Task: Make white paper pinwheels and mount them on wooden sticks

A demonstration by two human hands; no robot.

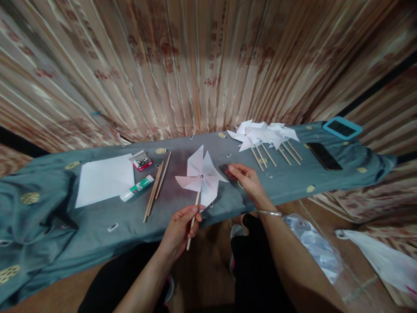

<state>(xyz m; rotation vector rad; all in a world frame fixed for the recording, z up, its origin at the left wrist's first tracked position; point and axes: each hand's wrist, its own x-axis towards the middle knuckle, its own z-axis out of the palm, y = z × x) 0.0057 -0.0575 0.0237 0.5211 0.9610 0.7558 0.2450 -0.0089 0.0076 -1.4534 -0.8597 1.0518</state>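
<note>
- Left hand closed round the stick of the pinwheel, at the table's near edge;
- stick slants away, slightly rightward, to the blades;
- right hand curled, just right of the blades; whether it holds anything, I cannot tell

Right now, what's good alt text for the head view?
A person's left hand holds a white paper pinwheel by its wooden stick, the right hand beside it. On the grey-green cloth lie paper, a glue stick, a red box of metal pieces and loose sticks at left, more pinwheels and a phone at right.
</note>
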